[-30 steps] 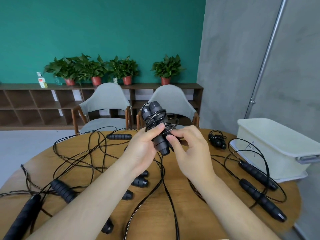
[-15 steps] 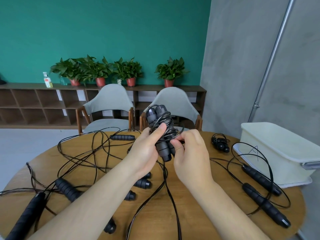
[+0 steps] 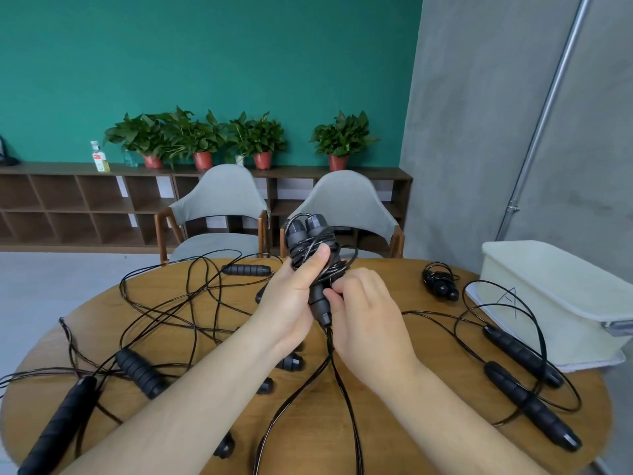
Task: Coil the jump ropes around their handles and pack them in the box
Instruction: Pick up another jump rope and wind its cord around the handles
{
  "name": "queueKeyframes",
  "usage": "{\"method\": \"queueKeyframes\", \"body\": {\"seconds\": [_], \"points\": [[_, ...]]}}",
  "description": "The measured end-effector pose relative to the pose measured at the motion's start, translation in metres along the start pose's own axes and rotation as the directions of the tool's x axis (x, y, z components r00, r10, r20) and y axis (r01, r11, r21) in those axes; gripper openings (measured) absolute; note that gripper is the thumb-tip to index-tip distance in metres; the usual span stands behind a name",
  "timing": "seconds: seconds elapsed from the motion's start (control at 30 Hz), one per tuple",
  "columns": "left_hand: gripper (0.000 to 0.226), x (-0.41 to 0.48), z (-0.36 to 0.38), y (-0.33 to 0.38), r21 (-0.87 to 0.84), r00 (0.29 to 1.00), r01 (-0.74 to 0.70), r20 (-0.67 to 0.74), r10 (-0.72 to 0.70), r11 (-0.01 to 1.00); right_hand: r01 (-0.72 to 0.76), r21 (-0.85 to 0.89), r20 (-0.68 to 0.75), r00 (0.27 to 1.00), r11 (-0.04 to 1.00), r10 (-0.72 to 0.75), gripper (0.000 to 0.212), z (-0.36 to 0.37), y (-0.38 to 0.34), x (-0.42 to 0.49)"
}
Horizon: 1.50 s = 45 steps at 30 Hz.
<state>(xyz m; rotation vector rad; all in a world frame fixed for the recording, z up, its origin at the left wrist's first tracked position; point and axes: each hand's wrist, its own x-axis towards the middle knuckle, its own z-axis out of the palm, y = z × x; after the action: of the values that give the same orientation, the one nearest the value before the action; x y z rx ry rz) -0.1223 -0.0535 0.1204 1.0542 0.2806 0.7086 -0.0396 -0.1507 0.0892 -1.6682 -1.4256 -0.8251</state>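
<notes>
Progress early: left grip [image 3: 291,303] clasps 2 black ribbed handles [image 3: 310,234]; right grip [image 3: 368,320] pinches their thin cord [image 3: 337,370] mid-wrap. 1 coiled black rope [image 3: 440,282] waits near white plastic box [image 3: 555,296]; other ropes [image 3: 142,373] loose.

Forearms converge; left hand [image 3: 294,296] curls in a grip, right hand [image 3: 368,320] pinches alongside.

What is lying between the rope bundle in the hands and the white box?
Head view: a small coiled black jump rope on the round wooden table, between the held black rope bundle and the white plastic box.
</notes>
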Motion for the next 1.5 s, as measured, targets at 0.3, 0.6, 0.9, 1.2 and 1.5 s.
{"method": "queueKeyframes", "body": {"seconds": [0.3, 0.6, 0.9, 1.2, 1.5], "points": [[0.044, 0.003, -0.004, 0.002, 0.039, 1.0, -0.002, -0.001, 0.002, 0.999, 0.137, 0.076, 0.15, 0.978, 0.988, -0.147, 0.005, -0.008, 0.02, 0.005], [0.036, -0.003, 0.002, -0.012, 0.028, 0.995, 0.104, 0.007, -0.104, 0.994, -0.021, -0.019, 0.037, 0.999, 1.0, 0.022, 0.01, -0.003, 0.015, 0.011], [0.046, 0.007, -0.025, -0.004, 0.083, 0.999, 0.045, 0.023, -0.047, 0.996, -0.149, 0.406, 0.247, 0.968, 0.902, 0.049, 0.017, -0.004, 0.023, -0.005], [0.041, 0.019, -0.012, -0.002, 0.098, 0.997, 0.047, 0.062, -0.053, 0.994, -0.626, 0.458, 0.47, 0.773, 0.631, 0.426, 0.101, -0.007, 0.016, 0.0], [0.039, 0.038, 0.008, -0.022, 0.355, 0.991, 0.017, 0.121, -0.064, 0.935, -0.652, 0.396, 0.308, 0.758, 0.647, 0.575, 0.085, 0.012, 0.032, -0.001]]}}
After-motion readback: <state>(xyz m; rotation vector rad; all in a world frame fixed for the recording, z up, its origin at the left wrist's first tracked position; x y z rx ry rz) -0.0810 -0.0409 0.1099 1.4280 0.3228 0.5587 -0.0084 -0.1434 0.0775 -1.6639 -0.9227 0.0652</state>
